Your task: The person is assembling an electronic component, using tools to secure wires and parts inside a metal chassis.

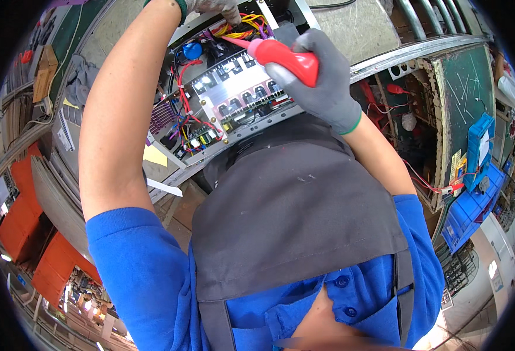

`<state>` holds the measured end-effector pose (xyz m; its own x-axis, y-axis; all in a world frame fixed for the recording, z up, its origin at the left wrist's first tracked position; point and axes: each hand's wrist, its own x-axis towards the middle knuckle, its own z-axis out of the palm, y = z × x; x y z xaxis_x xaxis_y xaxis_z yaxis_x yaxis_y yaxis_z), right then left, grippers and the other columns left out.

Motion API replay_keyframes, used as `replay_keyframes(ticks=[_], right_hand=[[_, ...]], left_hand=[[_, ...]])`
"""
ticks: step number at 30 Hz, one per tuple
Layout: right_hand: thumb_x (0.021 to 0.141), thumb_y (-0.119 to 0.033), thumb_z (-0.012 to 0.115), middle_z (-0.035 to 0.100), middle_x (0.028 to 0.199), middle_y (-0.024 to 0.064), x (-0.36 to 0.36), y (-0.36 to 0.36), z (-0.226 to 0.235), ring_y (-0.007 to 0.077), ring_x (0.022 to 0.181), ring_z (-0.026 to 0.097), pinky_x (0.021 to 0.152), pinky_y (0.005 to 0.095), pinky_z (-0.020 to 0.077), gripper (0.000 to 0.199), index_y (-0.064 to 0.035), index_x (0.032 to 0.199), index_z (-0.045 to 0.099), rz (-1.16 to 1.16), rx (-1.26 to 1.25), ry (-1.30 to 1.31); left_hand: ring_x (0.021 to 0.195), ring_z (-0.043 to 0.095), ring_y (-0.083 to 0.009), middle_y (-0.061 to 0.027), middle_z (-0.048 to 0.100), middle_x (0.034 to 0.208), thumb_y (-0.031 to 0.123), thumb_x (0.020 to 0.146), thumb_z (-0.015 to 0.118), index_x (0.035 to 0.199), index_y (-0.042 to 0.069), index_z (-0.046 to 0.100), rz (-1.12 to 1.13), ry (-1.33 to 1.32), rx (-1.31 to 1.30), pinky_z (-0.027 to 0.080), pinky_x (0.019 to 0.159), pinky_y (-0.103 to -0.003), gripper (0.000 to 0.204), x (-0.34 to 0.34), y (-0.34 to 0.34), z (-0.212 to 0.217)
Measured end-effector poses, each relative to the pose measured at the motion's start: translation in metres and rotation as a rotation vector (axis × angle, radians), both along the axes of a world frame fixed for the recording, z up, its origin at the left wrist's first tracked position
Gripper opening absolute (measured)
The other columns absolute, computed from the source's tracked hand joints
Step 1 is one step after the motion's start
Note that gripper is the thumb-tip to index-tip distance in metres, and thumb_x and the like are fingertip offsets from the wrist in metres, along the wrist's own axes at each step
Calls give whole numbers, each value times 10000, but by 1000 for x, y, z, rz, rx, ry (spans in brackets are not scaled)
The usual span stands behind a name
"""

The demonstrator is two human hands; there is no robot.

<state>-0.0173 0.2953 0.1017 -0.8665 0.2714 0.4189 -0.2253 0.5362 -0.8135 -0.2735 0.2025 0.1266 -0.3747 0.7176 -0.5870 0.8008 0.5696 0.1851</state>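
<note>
My right hand [327, 79], in a grey glove with a green cuff, is wrapped round a red squeeze bottle [295, 63]. Its long thin nozzle points left, over the wires inside an opened metal device case [251, 130]. At the upper edge, my gloved left hand [219, 7] is partly cut off. Its visible fingers stretch down to the yellow and red wires [251, 24]; the fingertips' contact is hard to make out. Inside the case are a silver heat-sink block [240, 88] with rows of dark components, a round blue part [192, 50] and red wires [182, 79].
The case lies on a worn workbench [357, 35] with a metal front edge. A yellow paper [155, 155] and a white strip [165, 187] are by its left corner. Metal tubes [409, 17] lie at the upper right. A blue bin [474, 205] stands at the right.
</note>
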Motion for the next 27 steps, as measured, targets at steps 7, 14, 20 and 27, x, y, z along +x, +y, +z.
replay_keyframes(ticks=[7,14,20,27], right_hand=[[736,-241,872,631,830,84,-14,-19,-27,294,727,658,637,376,536,350,-106,920,607,-55,173,108],[738,-265,865,641,862,85,-19,-25,-41,291,770,672,645,393,540,365,-125,953,605,-75,249,187],[743,-286,846,626,855,79,-13,-27,-39,293,772,669,637,408,541,370,-131,954,585,-141,322,131],[739,-252,856,621,849,87,-6,-21,-41,292,743,669,620,382,545,379,-119,958,577,-181,243,175]], left_hand=[[973,709,-344,-214,741,1038,377,632,861,1111,7,732,5,17,-32,547,837,-419,619,3,3,1],[1013,699,-347,-206,738,1098,386,655,857,1146,9,725,-25,90,36,547,871,-407,633,6,-1,0],[1012,701,-338,-202,740,1092,375,658,861,1149,8,725,30,46,-109,547,870,-411,629,0,5,-4],[1094,686,-318,-192,721,1187,399,672,872,1246,21,688,15,30,-21,536,930,-388,711,-3,0,-5]])
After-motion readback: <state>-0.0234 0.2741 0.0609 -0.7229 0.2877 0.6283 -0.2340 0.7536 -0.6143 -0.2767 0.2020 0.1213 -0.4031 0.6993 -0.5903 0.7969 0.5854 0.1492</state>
